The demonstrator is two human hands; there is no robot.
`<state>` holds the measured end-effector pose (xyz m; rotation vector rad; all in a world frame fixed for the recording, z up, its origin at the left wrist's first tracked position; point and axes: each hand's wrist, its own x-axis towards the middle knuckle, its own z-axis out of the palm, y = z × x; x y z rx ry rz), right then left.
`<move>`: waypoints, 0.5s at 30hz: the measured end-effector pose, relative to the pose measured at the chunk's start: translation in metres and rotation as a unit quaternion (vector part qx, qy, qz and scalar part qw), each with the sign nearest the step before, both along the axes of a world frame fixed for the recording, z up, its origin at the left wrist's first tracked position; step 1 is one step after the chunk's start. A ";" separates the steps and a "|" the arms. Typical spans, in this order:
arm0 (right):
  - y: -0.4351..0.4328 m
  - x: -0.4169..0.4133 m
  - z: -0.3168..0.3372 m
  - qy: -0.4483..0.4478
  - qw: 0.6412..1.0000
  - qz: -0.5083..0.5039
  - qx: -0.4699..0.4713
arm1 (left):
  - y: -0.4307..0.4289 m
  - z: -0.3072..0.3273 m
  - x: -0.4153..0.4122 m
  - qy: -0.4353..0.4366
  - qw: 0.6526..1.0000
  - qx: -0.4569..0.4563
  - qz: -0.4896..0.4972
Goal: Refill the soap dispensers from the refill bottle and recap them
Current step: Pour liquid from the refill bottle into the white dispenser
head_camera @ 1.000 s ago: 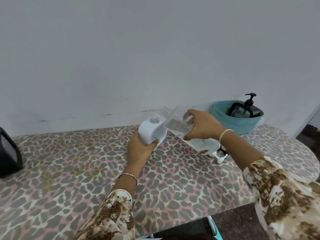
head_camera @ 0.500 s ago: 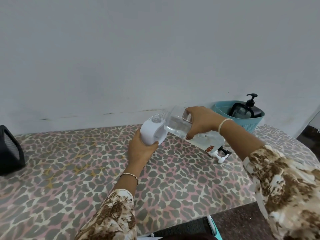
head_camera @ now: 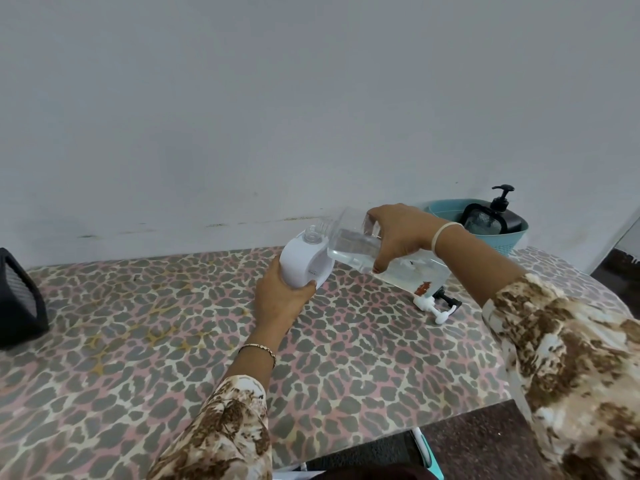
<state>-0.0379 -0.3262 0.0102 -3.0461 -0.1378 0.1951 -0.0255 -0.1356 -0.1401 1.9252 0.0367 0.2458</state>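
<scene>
Two hands engaged, both loaded. We note the left hand with its fingers wrapped round the lower body of the white dispenser, held tipped near the far edge of the desk. Its uncapped neck points up and slightly away. We cannot tell whether its base rests on the desk. The right hand has its fingers curled over the middle of the clear refill bottle, held off the desk just right of the dispenser. Key relation: the bottle's long axis runs from its base, low and toward the right edge, up to its mouth at the left. That mouth sits just beside the neck, at about its height; contact unclear. Liquid lies in the lower part of the bottle, and we see no stream. Our judgement: the pour is barely begun, and the base must rise while the mouth stays over the neck. A white pump cap lies on the desk under the right wrist. A black pump dispenser waits in the teal basket at the far right corner.
</scene>
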 end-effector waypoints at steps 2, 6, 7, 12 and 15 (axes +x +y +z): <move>0.002 -0.001 0.003 0.003 1.000 0.000 -0.010 | 0.000 0.000 0.000 -0.001 1.000 0.001 0.000; 0.006 -0.001 0.007 0.002 1.000 0.000 -0.031 | 0.000 0.001 0.000 0.000 1.000 0.003 0.001; 0.006 -0.001 0.008 0.000 0.999 0.001 -0.037 | 0.000 0.001 0.000 0.001 1.000 0.003 0.000; 0.007 0.001 0.009 -0.005 0.998 0.000 -0.062 | 0.000 0.002 -0.001 0.003 1.000 -0.005 -0.004; 0.008 0.002 0.009 -0.008 0.997 0.001 -0.073 | 0.001 0.002 -0.002 0.001 1.000 -0.009 -0.005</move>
